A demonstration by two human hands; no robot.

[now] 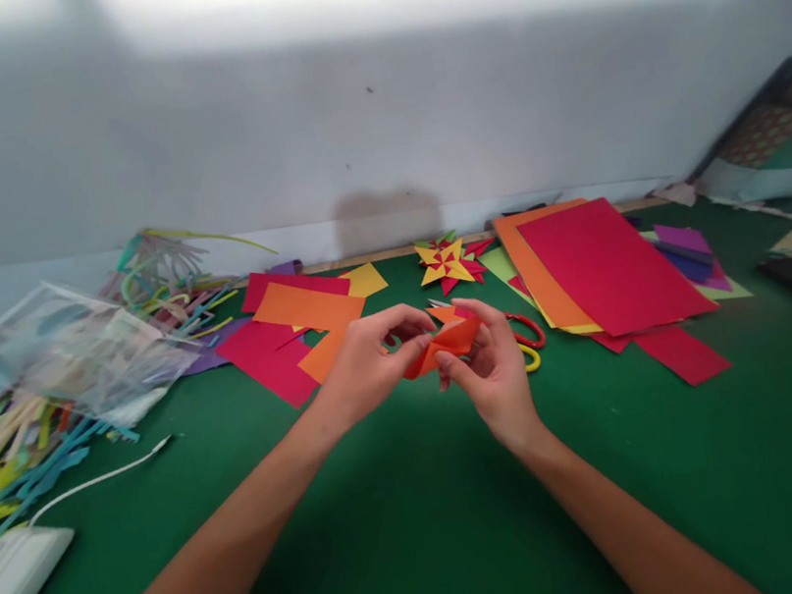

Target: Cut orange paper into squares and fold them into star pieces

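Above the green table, my left hand (376,357) pinches the left side of a folded orange paper (453,338). The right side of that paper is between the thumb and fingers of my right hand (494,370). Some of its folds are hidden by my fingers. Just behind my right hand lie scissors (529,329) with red and yellow handles, partly covered. Farther back sit folded paper stars (449,263) in yellow and red.
Left of my hands, red, orange and yellow sheets (308,305) overlap. Large red and orange sheets (611,265) lie to the right. Colourful paper strips (24,452), a plastic bag (75,340) and a white box with a cable (18,582) are far left.
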